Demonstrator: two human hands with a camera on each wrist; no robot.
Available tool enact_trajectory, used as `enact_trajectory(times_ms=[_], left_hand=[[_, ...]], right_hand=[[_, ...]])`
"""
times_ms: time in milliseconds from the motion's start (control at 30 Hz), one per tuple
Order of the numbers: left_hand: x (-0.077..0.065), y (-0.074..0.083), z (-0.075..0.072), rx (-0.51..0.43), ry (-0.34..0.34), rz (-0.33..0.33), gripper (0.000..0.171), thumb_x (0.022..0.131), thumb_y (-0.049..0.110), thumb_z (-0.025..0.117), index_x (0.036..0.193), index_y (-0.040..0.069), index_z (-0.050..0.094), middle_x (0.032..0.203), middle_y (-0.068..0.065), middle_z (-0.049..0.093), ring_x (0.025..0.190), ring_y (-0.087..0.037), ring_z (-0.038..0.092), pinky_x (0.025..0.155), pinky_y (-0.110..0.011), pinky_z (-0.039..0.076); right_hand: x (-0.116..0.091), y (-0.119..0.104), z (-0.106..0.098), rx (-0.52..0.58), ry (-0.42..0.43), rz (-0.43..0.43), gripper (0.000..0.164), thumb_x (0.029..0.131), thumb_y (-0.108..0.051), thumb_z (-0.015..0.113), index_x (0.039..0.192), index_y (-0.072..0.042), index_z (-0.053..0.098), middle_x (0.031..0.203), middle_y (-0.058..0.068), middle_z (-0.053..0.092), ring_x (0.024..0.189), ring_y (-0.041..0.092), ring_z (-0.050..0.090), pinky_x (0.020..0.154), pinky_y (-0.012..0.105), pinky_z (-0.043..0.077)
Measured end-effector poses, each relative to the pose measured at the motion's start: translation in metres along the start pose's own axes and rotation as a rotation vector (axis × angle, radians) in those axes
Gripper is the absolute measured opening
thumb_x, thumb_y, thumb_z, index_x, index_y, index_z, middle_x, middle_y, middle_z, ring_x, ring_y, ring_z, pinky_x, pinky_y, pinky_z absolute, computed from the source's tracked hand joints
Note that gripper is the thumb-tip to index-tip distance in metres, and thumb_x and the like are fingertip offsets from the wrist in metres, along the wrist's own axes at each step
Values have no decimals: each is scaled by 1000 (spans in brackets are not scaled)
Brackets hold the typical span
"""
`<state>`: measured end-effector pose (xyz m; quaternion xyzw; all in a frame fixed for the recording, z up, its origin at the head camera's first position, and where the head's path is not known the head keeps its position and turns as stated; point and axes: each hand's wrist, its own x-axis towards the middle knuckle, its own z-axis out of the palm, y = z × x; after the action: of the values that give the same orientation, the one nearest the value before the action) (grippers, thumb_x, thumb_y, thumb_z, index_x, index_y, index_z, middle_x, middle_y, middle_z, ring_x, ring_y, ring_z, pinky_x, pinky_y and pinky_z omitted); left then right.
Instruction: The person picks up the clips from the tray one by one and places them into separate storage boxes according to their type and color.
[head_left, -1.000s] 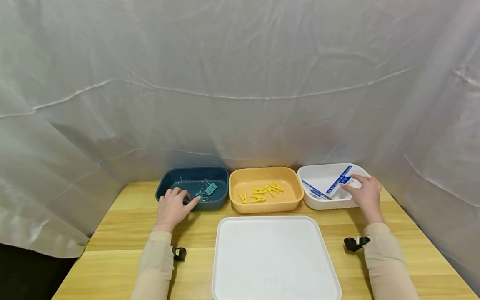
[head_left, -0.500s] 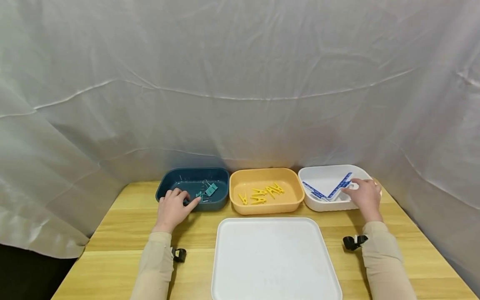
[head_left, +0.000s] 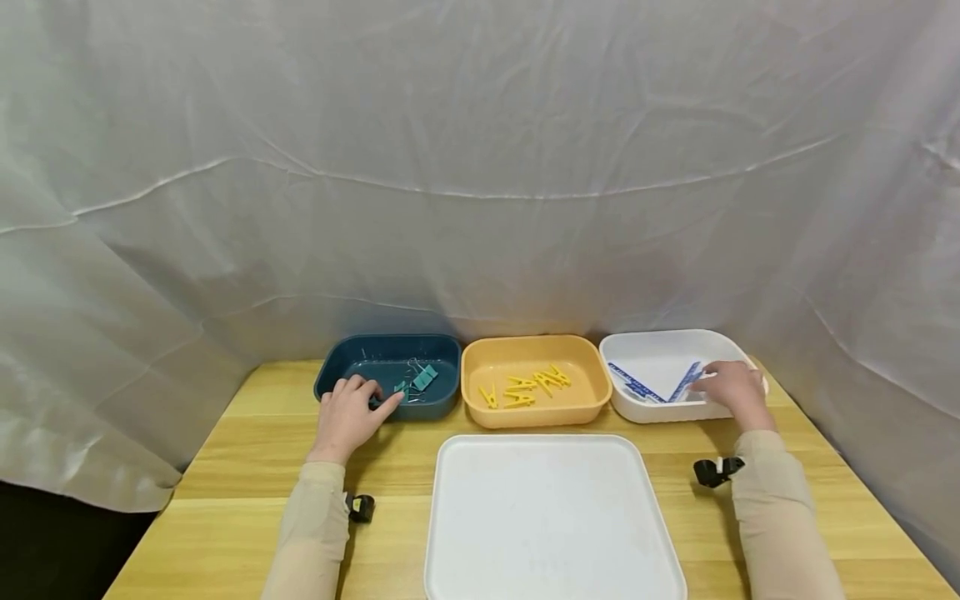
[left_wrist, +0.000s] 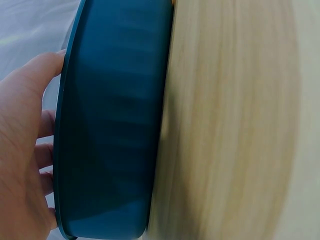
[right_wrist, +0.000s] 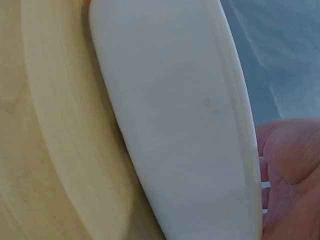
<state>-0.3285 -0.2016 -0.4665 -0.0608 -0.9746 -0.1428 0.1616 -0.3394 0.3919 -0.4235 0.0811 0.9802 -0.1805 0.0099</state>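
In the head view my left hand (head_left: 347, 421) reaches over the near rim of the dark blue bin (head_left: 360, 343), fingers loosely bent and thumb apart from them. Teal binder clips (head_left: 423, 377) lie by the thumb; the other fingertips are hidden inside. In the left wrist view the thumb (left_wrist: 47, 67) is at the rim. My right hand (head_left: 737, 392) reaches into the white bin (head_left: 675, 337), beside white pieces with blue printed strips (head_left: 637, 383). Its fingertips touch or nearly touch the right-hand strip (head_left: 686, 382); the hand and rim hide whether they grip it.
A yellow-orange bin (head_left: 480, 354) holding several yellow clothespins (head_left: 519, 400) stands between the other two. In front lies a white tray (head_left: 551, 517) on the wooden table (head_left: 232, 467). A pale curtain (head_left: 480, 250) hangs close behind the bins.
My right hand has sunk lower into the white bin and shifted slightly right. The right-hand strip, raised and pinched earlier, now sits lower. The left hand has stayed nearly still.
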Motion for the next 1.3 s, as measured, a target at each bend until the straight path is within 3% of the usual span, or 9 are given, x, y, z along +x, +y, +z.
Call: enact_trajectory(times_ms=[367,700,1067,1300], left_hand=[[1,2,-2,-9,-32,-11,45,88,59,60,94,15,71,99,-7,61,93,-29,50,73,-43,37],[0,3,-2,-14,-40,-17,51,89,65,55,94,16,71,99,-6,62,92,-27,51,74,-42,37],[2,3,-1,-38,-54,-20,47,90,61,57,95,16,71,96,-5,61,89,-26,51,74,-43,35],[2,1,-1,-39,-54,-26,46,90,60,57,96,16,71,96,-4,62,89,-26,52,74,-43,34]], right_hand=[[1,0,0,40,-85,116,64,84,-28,66,130,13,50,130,39,45,113,61,31,92,65,32],[0,-4,5,1,-82,126,58,85,-25,65,126,14,54,123,38,51,108,55,33,97,66,25],[-3,-7,3,7,-105,150,56,85,-24,66,124,14,55,119,37,53,105,54,31,97,67,24],[-1,-6,5,21,-87,143,63,85,-27,66,132,12,49,130,39,46,112,58,28,99,69,22]])
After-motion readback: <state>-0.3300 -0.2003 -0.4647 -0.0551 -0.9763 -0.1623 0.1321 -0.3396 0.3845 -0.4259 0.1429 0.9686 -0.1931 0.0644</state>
